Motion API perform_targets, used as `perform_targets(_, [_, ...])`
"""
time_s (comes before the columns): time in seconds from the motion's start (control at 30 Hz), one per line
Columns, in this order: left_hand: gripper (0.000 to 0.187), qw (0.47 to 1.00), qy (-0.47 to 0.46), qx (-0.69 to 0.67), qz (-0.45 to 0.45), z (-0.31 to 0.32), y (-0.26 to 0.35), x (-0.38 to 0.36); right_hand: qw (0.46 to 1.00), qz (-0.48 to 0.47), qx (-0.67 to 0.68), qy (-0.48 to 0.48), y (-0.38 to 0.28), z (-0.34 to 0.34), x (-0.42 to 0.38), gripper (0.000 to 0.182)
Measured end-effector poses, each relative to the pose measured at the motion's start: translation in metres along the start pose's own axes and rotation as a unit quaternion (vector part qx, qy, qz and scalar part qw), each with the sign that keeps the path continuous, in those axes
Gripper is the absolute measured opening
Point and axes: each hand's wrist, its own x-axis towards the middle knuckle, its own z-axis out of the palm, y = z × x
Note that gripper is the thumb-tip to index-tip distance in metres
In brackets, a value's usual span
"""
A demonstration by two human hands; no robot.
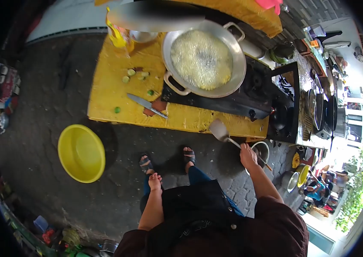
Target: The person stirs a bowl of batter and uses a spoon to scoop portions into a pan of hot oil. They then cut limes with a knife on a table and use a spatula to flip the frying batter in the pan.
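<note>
While the pan (239,64) bubbles, the right hand (248,156) grips the spatula (219,130) mid-handle, likely for reach; the left hand (155,181) hangs half-curled, empty.

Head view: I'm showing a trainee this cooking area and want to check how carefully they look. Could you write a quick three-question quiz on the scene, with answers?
1. Multiple choice: what does the person's right hand hold?
a) a lid
b) a long-handled utensil
c) a towel

2. True or false: the yellow tub stands on the floor, apart from the yellow tabletop.

3. Short answer: which cutting tool lies on that tabletop?

Key:
1. b
2. True
3. A knife
</note>
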Motion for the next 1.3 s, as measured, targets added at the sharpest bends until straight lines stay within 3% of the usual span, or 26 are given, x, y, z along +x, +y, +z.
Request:
perform_targets(0.07, [0.019, 0.999, 0.007, -0.037, -0.001, -0.044, 0.037, -0.014, 0.999, -0.009, 0.041, -0.024, -0.010, -0.032, -0.030, 0.022])
perform_targets(0.17, [0.016, 0.998, 0.032, -0.053, 0.025, -0.118, 0.097, -0.016, 0.991, -0.053, 0.080, 0.095, -0.024, -0.073, -0.057, 0.020])
perform_targets(0.23, [0.014, 0.995, 0.055, -0.074, 0.049, -0.171, 0.126, -0.034, 0.985, 0.009, 0.134, 0.112, -0.054, -0.115, -0.066, 0.018])
perform_targets(0.33, [0.012, 0.988, 0.112, -0.070, 0.076, -0.232, 0.169, -0.046, 0.982, 0.108, 0.136, 0.075, -0.090, -0.163, -0.047, 0.022])
perform_targets(0.4, [0.011, 0.985, 0.141, -0.057, 0.087, -0.259, 0.183, -0.057, 0.972, 0.115, 0.172, 0.111, -0.091, -0.167, -0.015, 0.024])
perform_targets(0.47, [0.011, 0.973, 0.149, -0.151, 0.091, -0.280, 0.192, -0.077, 0.968, 0.100, 0.212, 0.094, -0.106, -0.191, 0.019, 0.025])
perform_targets(0.53, [0.009, 0.977, 0.179, -0.082, 0.080, -0.276, 0.201, -0.106, 0.959, 0.032, 0.252, 0.126, -0.104, -0.193, 0.065, 0.030])
perform_targets(0.63, [0.010, 0.968, 0.226, -0.111, 0.018, -0.264, 0.193, -0.138, 0.980, 0.040, 0.194, 0.039, -0.121, -0.219, 0.127, 0.034])
perform_targets(0.8, [0.018, 0.982, 0.182, -0.046, -0.006, -0.226, 0.141, -0.159, 0.993, 0.076, 0.094, -0.006, -0.138, -0.238, 0.199, 0.032])
perform_targets(0.83, [0.020, 0.985, 0.169, -0.026, -0.008, -0.220, 0.129, -0.156, 0.994, 0.076, 0.057, -0.046, -0.140, -0.238, 0.208, 0.033])
perform_targets(1.0, [0.028, 0.989, 0.139, 0.055, 0.003, -0.211, 0.079, -0.113, 0.996, 0.043, 0.042, -0.065, -0.141, -0.221, 0.242, 0.034])
perform_targets(1.17, [0.028, 0.975, 0.196, 0.100, 0.020, -0.136, 0.177, -0.213, 0.983, 0.046, 0.078, -0.162, -0.137, -0.206, 0.269, 0.038])
perform_targets(1.23, [0.028, 0.974, 0.200, 0.106, 0.024, -0.136, 0.172, -0.208, 0.976, 0.024, 0.158, -0.151, -0.127, -0.200, 0.271, 0.044])
perform_targets(1.3, [0.027, 0.965, 0.175, 0.163, 0.104, -0.140, 0.164, -0.198, 0.976, 0.007, 0.169, -0.137, -0.117, -0.194, 0.272, 0.045])
